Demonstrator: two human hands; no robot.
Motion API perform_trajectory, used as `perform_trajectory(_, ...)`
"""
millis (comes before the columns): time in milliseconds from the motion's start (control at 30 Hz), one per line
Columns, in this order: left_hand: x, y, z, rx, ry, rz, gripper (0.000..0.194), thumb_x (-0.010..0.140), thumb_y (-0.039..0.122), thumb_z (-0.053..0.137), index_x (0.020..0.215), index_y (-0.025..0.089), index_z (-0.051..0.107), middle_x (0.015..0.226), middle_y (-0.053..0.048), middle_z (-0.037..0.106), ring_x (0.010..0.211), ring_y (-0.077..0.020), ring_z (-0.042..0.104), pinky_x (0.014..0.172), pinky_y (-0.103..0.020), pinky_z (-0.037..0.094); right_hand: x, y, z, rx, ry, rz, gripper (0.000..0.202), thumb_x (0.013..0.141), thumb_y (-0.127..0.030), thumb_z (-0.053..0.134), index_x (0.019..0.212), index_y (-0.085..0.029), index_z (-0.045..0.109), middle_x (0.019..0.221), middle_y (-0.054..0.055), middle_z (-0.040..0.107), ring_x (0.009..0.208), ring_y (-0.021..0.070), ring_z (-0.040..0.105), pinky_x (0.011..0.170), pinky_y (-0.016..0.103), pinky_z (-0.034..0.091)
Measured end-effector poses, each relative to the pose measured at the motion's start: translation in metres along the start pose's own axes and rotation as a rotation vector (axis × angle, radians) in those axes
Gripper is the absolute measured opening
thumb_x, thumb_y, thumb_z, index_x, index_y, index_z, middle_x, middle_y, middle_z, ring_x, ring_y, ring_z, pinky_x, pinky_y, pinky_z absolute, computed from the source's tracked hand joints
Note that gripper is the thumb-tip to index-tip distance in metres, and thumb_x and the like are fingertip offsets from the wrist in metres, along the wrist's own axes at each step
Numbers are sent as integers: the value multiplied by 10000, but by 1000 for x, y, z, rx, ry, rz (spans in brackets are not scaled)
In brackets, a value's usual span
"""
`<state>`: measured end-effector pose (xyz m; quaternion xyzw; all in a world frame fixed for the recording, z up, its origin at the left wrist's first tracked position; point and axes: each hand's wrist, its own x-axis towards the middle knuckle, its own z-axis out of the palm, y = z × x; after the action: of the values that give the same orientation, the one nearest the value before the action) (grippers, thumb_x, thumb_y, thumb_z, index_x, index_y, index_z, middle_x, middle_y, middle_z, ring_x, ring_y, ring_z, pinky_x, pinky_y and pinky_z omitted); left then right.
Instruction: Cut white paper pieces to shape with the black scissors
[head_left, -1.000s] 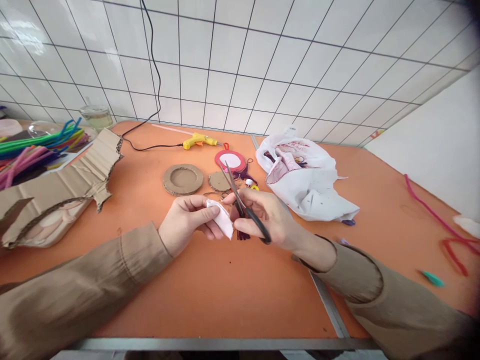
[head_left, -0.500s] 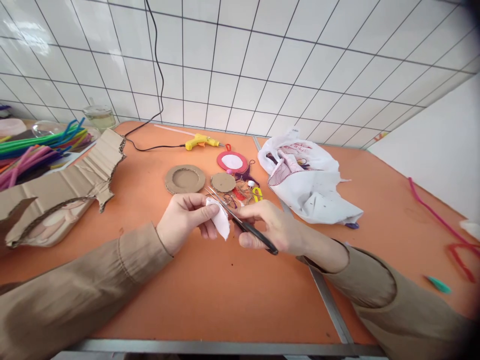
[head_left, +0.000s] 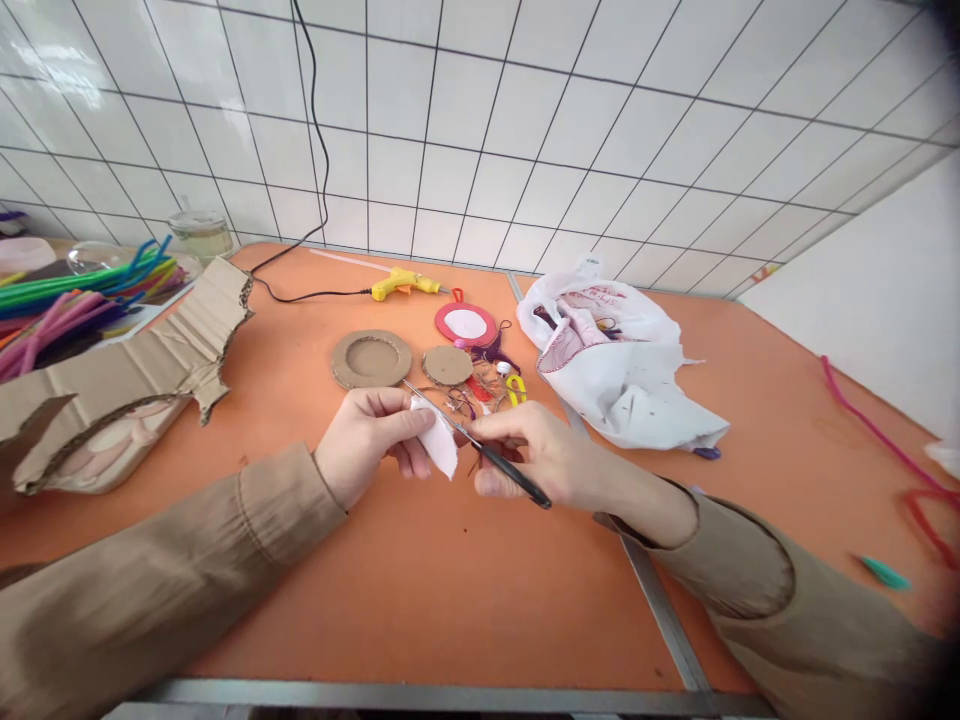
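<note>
My left hand (head_left: 379,435) pinches a small piece of white fabric (head_left: 437,447) between thumb and fingers; whether it is cloth or soft paper is hard to tell. My right hand (head_left: 536,455) grips black-handled scissors (head_left: 514,474), whose blades lie along the upper edge of the white piece. Just beyond the hands are a cardboard ring (head_left: 345,362) with a recessed middle and a plain cardboard disc (head_left: 448,366). Behind the disc lies a red-rimmed round piece (head_left: 484,337) with a white centre. Tassels, threads and a yellow clip (head_left: 516,390) sit to its right.
A yellow glue gun (head_left: 405,284) rests near the tiled wall, its cord running up. At right is a white plastic bag (head_left: 637,390). Torn cardboard (head_left: 161,350) and colourful pipe cleaners (head_left: 67,310) occupy the left. A glass jar (head_left: 202,235) stands at the back left.
The scissor blades have closed together along the white piece's edge; they were slightly apart before. Both hands stay in nearly the same place.
</note>
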<state>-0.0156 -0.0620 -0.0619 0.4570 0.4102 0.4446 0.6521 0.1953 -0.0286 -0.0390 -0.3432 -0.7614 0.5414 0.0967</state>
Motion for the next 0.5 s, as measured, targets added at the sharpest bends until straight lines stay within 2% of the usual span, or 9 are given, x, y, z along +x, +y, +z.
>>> perform_trajectory(233, 1, -1, 0, -23, 43, -25, 238, 717, 333, 752, 616, 118, 735, 566, -92, 713, 405, -108, 572, 400, -195, 418, 1, -2, 3, -4, 30, 6, 252, 747, -347, 753, 674, -164, 597, 533, -53, 451, 491, 86, 411, 448, 221, 313)
perform_trajectory(367, 2, -3, -1, -43, 38, -26, 233, 711, 332, 760, 619, 119, 743, 546, -80, 704, 410, -109, 583, 403, -189, 431, 2, 0, 2, 68, -4, 48, 319, 742, -446, 761, 748, -167, 606, 553, -50, 470, 506, 99, 463, 466, 224, 377)
perform_trajectory(500, 2, -3, 0, -58, 12, -19, 238, 713, 334, 769, 608, 124, 735, 510, -60, 682, 403, -105, 579, 407, -186, 439, 2, 5, 0, 71, -40, -50, 428, 739, -561, 737, 757, -167, 571, 611, -35, 473, 551, 100, 441, 487, 228, 356)
